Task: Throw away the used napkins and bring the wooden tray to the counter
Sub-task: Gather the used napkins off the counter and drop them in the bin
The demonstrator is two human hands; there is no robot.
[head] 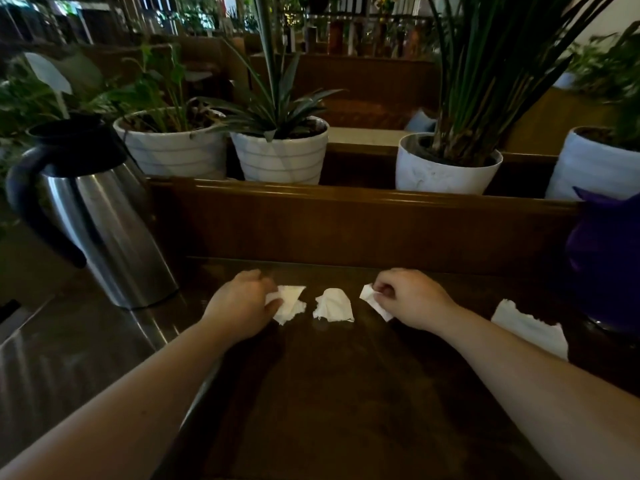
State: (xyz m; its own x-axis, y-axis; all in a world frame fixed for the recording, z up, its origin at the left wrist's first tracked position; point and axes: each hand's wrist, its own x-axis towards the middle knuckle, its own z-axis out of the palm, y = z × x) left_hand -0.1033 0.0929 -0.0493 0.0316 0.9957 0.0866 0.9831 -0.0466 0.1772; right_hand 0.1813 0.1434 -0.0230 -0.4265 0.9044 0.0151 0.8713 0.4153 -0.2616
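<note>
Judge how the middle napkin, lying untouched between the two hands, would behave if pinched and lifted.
The middle napkin looks crumpled and thin with ragged edges, so it would probably be very light and floppy, sagging from the pinch. Its torn corners suggest it could rip if tugged. On the glossy dark surface it would likely slide or flutter away if pushed rather than roll.

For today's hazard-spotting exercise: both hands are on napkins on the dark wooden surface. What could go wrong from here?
1. The middle napkin and the far-right napkin lie untouched; with both hands full, either might get left behind.
2. The left hand works close to the steel jug; a wide elbow swing could knock it.
3. The right hand pinches only a corner of its napkin, which may tear or slip.
</note>
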